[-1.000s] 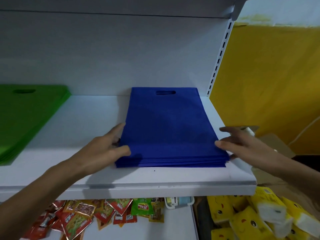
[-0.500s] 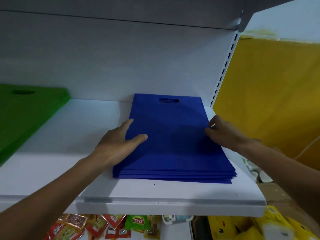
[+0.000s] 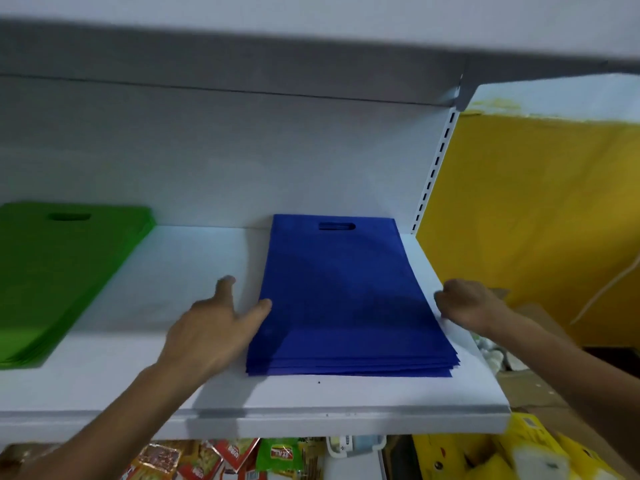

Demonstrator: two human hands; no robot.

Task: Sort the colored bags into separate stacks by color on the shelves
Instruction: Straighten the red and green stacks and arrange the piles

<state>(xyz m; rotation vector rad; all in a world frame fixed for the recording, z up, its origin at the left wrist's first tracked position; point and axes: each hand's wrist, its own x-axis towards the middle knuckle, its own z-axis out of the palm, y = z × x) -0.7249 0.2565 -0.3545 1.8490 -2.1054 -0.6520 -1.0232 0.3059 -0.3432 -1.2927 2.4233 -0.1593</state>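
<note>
Blue bags (image 3: 346,299) in 1 flat stack on the right part of the white shelf (image 3: 194,265), handle cut-outs toward the back wall. Left hand (image 3: 214,327) at the stack's left edge, fingers straight and spread, thumb touching the blue; right hand (image 3: 467,306) at the right edge, fingers curled, impossible to tell whether pinching a bag. Well apart at the shelf's left end, 1 green stack (image 3: 59,271); below, snack packets (image 3: 214,459).

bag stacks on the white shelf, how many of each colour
blue bag stack: 1
green bag stack: 1
total: 2
</note>
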